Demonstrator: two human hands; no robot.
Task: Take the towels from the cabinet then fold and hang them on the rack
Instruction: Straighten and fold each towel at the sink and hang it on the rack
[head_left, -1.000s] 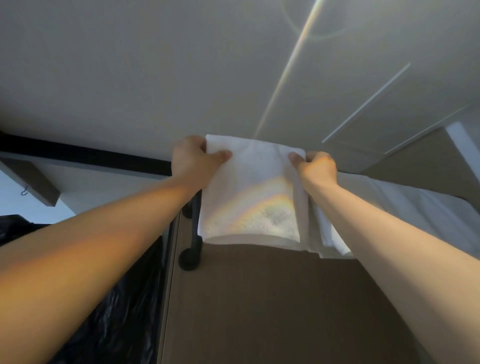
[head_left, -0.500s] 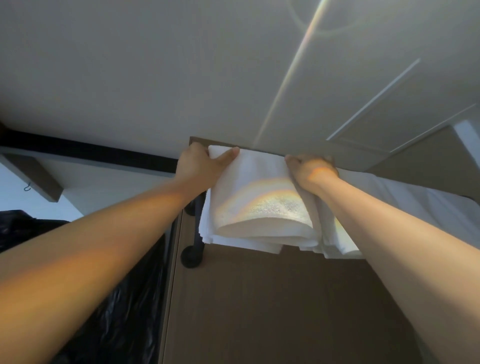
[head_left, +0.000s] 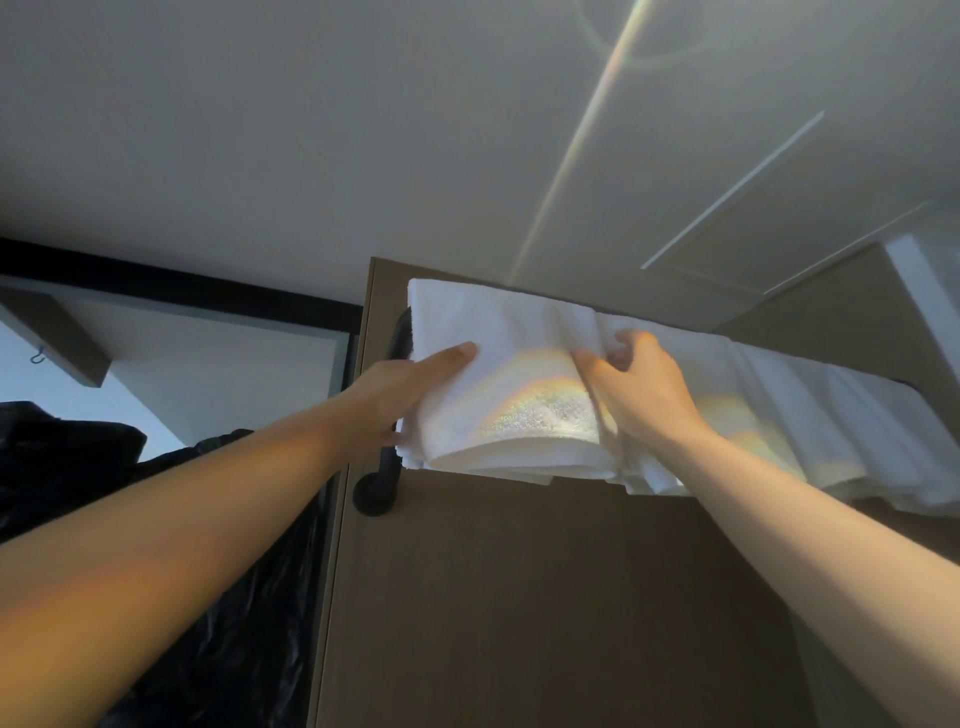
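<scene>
A folded white towel (head_left: 498, 374) hangs over a black pipe rack (head_left: 387, 467) fixed high on a brown panel (head_left: 545, 597). My left hand (head_left: 405, 392) holds the towel's left edge, thumb on the front face and fingers hidden behind it. My right hand (head_left: 639, 387) pinches the towel's right side, fingers curled into the cloth. A second white towel (head_left: 810, 415) hangs on the same rack just to the right. The rack's bar is hidden under the towels.
Black plastic sheeting (head_left: 171, 597) fills the lower left. A black-framed opening (head_left: 176, 296) and a brown beam (head_left: 57, 338) sit at the left. The white ceiling (head_left: 415, 130) is close above the rack.
The towel has come down lower over the rack. Both hands slid from its top edge down to its sides. The view tilted down, showing more of the brown panel.
</scene>
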